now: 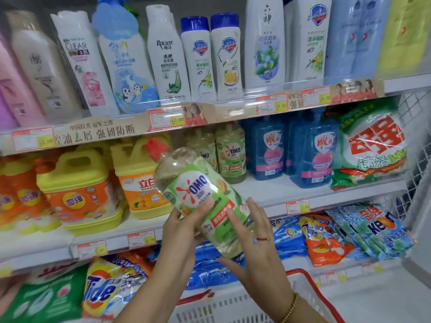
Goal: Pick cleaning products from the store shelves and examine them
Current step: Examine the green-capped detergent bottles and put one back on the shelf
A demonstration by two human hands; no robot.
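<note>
A clear OMO dish-soap bottle with a red cap and green label is held tilted in front of the middle shelf, cap up and to the left. My left hand grips its lower left side, thumb across the label. My right hand cups the bottle's base and right side, fingers spread on the label. Two more OMO bottles stand on the shelf behind.
Yellow-orange detergent jugs fill the middle shelf's left, blue bottles and a powder bag its right. Shampoo bottles line the top shelf. Powder bags lie below. A white basket with a red rim sits under my arms.
</note>
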